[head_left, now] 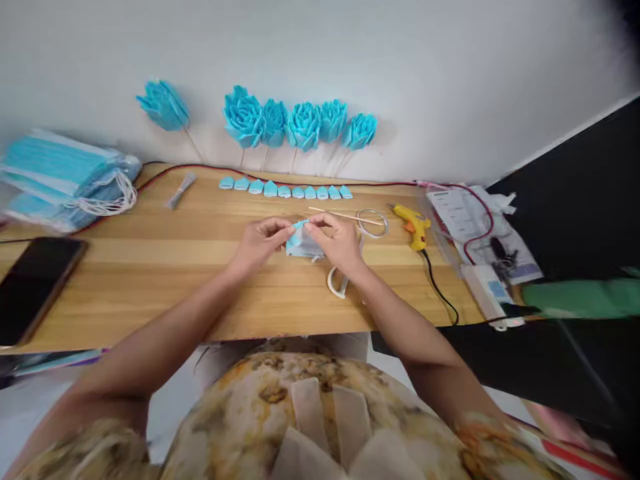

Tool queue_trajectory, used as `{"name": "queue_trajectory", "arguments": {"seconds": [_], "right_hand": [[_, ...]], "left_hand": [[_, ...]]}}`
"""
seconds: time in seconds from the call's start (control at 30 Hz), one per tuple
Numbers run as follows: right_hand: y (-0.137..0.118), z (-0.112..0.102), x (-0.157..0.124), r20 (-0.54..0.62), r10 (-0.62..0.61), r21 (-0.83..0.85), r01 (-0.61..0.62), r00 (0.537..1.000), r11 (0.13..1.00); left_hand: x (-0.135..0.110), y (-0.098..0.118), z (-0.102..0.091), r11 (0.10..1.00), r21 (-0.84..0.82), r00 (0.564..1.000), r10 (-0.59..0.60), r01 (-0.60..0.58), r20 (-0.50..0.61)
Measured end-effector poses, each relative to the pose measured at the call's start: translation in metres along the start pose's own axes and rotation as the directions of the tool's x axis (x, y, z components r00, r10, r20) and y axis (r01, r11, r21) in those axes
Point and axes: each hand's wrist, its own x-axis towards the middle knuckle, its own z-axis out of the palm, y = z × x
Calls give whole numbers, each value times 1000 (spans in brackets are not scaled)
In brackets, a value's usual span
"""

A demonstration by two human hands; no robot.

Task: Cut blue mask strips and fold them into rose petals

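Observation:
My left hand and my right hand meet above the middle of the wooden table. Thumbs and forefingers of both pinch a small piece of light blue mask fabric, one hand at each side. Just beneath it lies more pale blue and white fabric, partly covered by my right hand. A white looped handle, perhaps of scissors, sticks out below my right wrist. Beyond the fingers, several folded blue fabric petals lie in a row. A thin wooden stick crosses a coil of wire near my right hand.
Several blue fabric flowers on sticks lean along the wall. At left are blue face masks, a bundle of thin ties and a phone. A yellow glue gun and a white power strip are at right.

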Motion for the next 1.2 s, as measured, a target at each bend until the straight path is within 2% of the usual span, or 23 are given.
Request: {"name": "queue_trajectory", "arguments": {"seconds": [0.4,0.47,0.53,0.63,0.73,0.9,1.1,1.2], "right_hand": [[-9,-2,0,-60,26,-98,-32,998,995],[-9,-2,0,-53,-46,-149,37,998,988],[-7,-3,-1,-18,-168,-217,160,986,963],[-6,-3,-1,83,-361,-297,369,929,880],[-5,-3,0,156,-453,-357,478,878,803],[-3,-3,1,198,-470,-397,509,860,764],[-3,-5,1,223,-388,-393,447,894,803],[-2,-5,2,237,-384,-394,449,893,802]], "left_hand": [[-2,4,-6,996,91,999,9,-12,36],[-2,5,-5,996,88,999,-3,0,32],[-2,5,-4,997,73,1000,-12,11,9],[0,3,-4,999,19,999,-33,34,-25],[1,-1,-5,992,-92,997,-82,81,-8],[2,-4,-5,968,-206,990,-141,142,19],[2,-3,-6,968,-191,987,-156,163,47],[2,-2,-7,970,-180,986,-151,161,70]]}}
